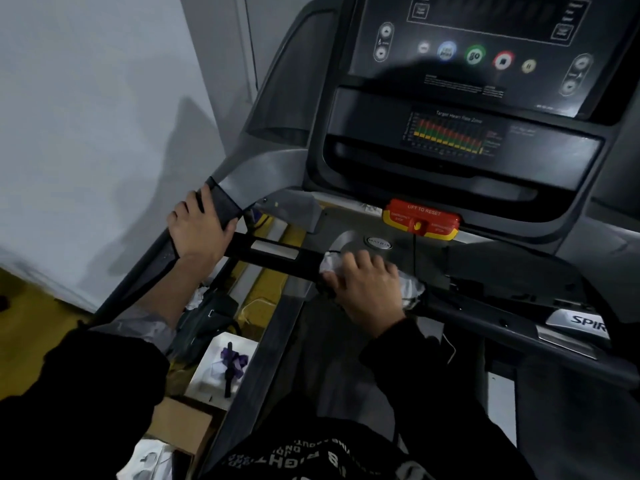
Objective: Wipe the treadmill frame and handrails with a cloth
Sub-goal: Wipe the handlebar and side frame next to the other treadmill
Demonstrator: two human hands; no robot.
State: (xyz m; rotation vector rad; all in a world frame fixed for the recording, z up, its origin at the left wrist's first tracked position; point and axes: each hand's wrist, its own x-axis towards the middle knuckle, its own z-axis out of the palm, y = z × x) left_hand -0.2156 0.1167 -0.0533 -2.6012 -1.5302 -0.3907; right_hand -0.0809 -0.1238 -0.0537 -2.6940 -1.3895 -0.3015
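Right hand [367, 289] palm-down around cloth [411, 291] on handrail [273, 253]

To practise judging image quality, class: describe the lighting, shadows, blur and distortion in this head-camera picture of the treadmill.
Head view: dim, bluish light; a round dark shadow lies on the glossy black console panel below its coloured buttons; soft shadows cross the grey wall; the black crossbar handrail appears bowed, likely lens distortion; small console text is smeared; the right hand on the white cloth looks soft.
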